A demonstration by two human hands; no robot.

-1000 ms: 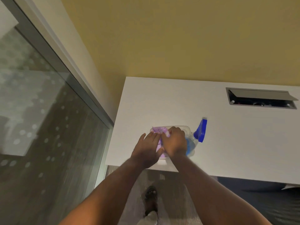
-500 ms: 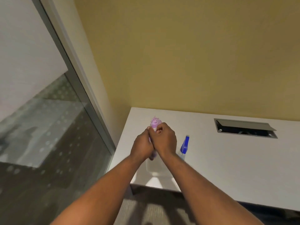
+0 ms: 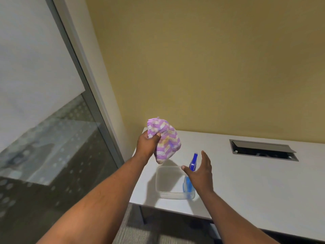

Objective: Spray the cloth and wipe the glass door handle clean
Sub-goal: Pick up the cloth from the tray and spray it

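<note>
My left hand (image 3: 147,143) grips a purple patterned cloth (image 3: 165,141) and holds it up above the white table (image 3: 246,180). A spray bottle (image 3: 190,175) with a blue trigger head and blue liquid stands in the right end of a clear plastic tub (image 3: 168,184) on the table. My right hand (image 3: 200,171) hovers open just in front of the bottle, fingers spread, partly hiding it. It is not touching the bottle as far as I can see. No door handle is in view.
A glass wall (image 3: 44,138) with a grey metal frame (image 3: 91,88) runs along the left. A yellow wall stands behind the table. A grey cable hatch (image 3: 262,150) sits open in the tabletop at the right. Carpet floor lies below the table edge.
Both hands were together on the cloth in the tub. The left hand has since lifted the cloth clear, and the right hand has let go and moved right toward the spray bottle.
</note>
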